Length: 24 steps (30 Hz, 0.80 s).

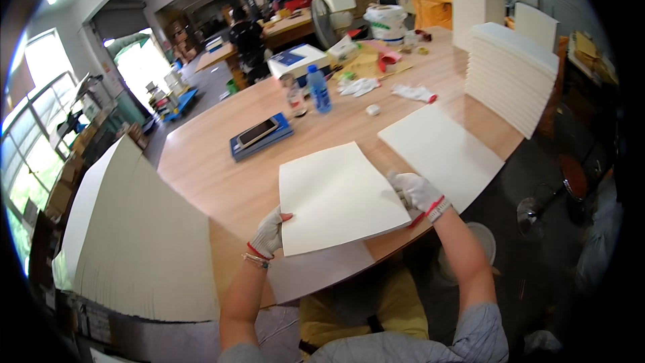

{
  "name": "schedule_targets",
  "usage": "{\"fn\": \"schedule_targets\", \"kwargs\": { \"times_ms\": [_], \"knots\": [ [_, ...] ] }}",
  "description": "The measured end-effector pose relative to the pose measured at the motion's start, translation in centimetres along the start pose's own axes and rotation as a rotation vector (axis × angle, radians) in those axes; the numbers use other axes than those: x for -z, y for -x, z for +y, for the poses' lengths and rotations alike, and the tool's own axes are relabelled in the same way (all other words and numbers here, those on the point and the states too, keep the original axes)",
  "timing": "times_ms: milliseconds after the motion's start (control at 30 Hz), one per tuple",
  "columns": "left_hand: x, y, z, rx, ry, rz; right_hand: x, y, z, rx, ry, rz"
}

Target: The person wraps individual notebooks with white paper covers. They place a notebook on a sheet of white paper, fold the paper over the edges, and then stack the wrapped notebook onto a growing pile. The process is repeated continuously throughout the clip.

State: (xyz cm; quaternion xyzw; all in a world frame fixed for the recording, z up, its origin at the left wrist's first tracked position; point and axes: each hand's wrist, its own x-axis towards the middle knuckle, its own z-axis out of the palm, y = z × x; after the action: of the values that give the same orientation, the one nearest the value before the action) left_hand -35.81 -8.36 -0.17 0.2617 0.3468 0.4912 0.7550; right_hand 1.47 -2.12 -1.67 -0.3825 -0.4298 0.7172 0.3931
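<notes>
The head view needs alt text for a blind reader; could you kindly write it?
A gloved left hand and gloved right hand hold a white panel above a brown table. White stacks stand at either side; beyond, a phone lies on a flat blue object.

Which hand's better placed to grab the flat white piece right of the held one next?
Probably the right hand: it's beside the flat piece. The left hand is farther, gripping the left edge of the held piece.

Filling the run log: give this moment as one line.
left hand: grips left edge of white slab | right hand: at slab's right edge | at right: tall white stack | beyond slab: phone on blue item
</notes>
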Motion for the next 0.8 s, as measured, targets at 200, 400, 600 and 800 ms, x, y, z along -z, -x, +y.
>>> {"fn": "schedule_targets", "kwargs": {
  "times_ms": [200, 400, 600, 800],
  "knots": [
    [10.8, 4.1, 0.6, -0.096, -0.375, 0.247, -4.9, -9.1, 8.7, 0.070, 0.523, -0.047],
    [10.5, 5.0, 0.9, -0.126, -0.671, 0.469, -7.2, -8.9, 8.4, 0.101, 0.506, -0.001],
    [11.9, 7.0, -1.4, -0.243, -1.283, 0.658, -6.6, -9.8, 9.5, 0.108, 0.652, 0.012],
    [7.2, 15.1, -7.9, -0.554, -1.585, 0.633, -7.2, -8.4, 6.9, 0.127, 0.835, -0.006]
  ]
}}
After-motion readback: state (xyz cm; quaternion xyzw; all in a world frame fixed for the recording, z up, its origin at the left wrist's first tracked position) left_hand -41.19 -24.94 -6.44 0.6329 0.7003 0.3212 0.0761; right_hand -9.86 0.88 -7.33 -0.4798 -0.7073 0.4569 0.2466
